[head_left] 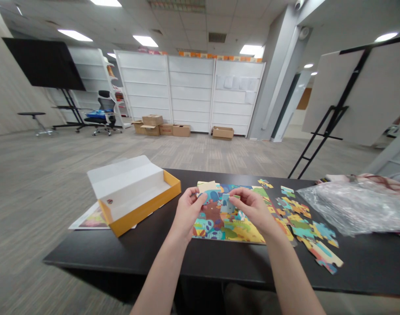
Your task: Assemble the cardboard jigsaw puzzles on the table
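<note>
My left hand (190,209) is closed on a blue puzzle piece (213,197), held up over the colourful puzzle board (242,234). Between the thumb and fingers of my right hand (250,205) is a light blue puzzle piece (226,204). The two pieces are close together; whether they touch I cannot tell. A plain beige piece (206,187) shows just behind my left fingers. To the right of the board lie several loose puzzle pieces (301,225), some of them overlapping. My hands hide part of the board.
An open yellow box (144,208) with a white lid stands on the left of the black table (147,258), on top of a printed sheet (91,218). Clear plastic wrapping (353,203) lies at the right. Cardboard boxes (182,130) sit by the far shelves.
</note>
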`<state>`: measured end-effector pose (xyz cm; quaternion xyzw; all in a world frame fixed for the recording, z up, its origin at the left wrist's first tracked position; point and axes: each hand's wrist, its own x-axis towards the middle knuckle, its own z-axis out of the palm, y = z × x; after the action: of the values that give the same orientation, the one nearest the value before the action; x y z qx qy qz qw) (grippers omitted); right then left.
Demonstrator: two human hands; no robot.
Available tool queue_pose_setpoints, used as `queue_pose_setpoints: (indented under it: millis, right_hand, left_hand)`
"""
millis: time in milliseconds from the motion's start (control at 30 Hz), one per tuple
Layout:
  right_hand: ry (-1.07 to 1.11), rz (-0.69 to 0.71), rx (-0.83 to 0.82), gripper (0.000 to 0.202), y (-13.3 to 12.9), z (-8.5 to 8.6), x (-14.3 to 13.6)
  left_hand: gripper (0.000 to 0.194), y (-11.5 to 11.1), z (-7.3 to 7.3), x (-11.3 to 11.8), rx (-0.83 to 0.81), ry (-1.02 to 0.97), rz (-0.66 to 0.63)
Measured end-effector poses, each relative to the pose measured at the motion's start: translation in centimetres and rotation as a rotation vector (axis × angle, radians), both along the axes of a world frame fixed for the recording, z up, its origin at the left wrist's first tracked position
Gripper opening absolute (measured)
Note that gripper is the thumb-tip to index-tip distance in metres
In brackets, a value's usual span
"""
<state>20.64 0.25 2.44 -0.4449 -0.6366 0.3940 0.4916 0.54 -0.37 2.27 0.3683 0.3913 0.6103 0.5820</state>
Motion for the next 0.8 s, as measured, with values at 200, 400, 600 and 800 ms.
queue_pose_setpoints:
  millis: [200, 400, 600, 800]
  right_hand:
    - [0.103, -0.07, -0.038, 0.038, -0.35, 0.67, 0.01]
    - [0.109, -0.075, -0.061, 0.041, -0.25, 0.6, -0.1]
    - [0.113, -0.085, -0.069, 0.039, -0.31, 0.67, 0.07]
    - [0.1, -0.074, -0.082, 0.039, -0.28, 0.57, 0.23]
  left_hand:
    - [0.048, -0.29, 0.15, -0.14, -0.007, 0.078, -0.029]
    - [0.045, -0.49, 0.31, 0.1, -0.004, 0.089, -0.044]
    - [0.049, -0.49, 0.27, 0.32, -0.024, 0.061, -0.061]
    - [0.049, -0.53, 0.44, 0.2, -0.049, 0.055, -0.055]
